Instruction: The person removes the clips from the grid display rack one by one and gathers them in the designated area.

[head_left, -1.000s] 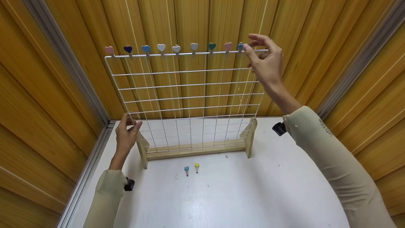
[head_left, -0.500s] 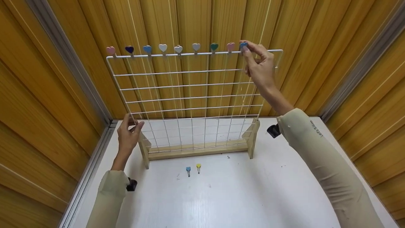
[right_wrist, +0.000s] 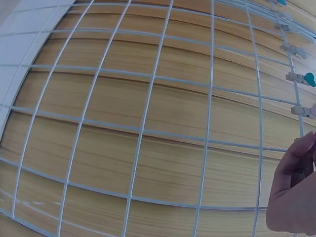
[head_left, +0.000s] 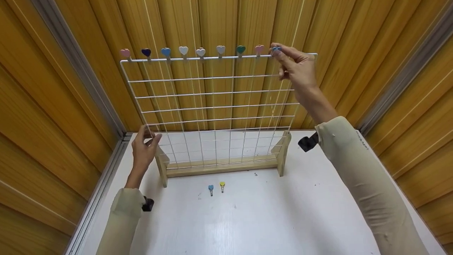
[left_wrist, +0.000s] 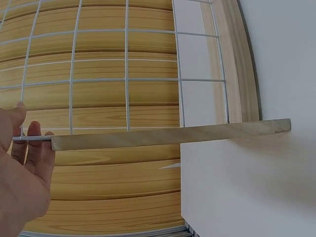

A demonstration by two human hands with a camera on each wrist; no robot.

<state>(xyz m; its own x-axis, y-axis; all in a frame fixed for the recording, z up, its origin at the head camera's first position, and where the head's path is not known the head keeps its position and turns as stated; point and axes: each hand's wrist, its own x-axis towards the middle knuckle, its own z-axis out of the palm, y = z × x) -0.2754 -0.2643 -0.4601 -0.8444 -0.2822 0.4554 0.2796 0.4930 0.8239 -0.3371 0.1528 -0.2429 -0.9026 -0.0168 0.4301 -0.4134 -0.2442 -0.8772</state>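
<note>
A white wire grid rack point(head_left: 231, 92) on a wooden base stands upright, with several heart-topped clips in a row along its top wire. At the right of that row, my right hand point(head_left: 301, 71) pinches a blue heart clip point(head_left: 276, 49) between thumb and fingers at the top wire. In the right wrist view that hand point(right_wrist: 295, 190) shows at the right edge, but the blue clip is hidden. My left hand point(head_left: 143, 150) holds the rack's left side wire, just above the wooden leg point(left_wrist: 173, 136). Thumb and fingers lie either side of that wire in the left wrist view.
A light blue heart clip point(head_left: 211, 188) and a yellow heart clip point(head_left: 222, 185) lie on the white table point(head_left: 247, 219) in front of the rack. Beside the pinched clip sits a pink heart clip point(head_left: 259, 49). A wood-grain panel wall point(head_left: 212, 21) rises behind.
My right hand has shifted and turned slightly around the blue heart clip, which now sits a little farther right and looks tilted. The left hand keeps its place on the rack.
</note>
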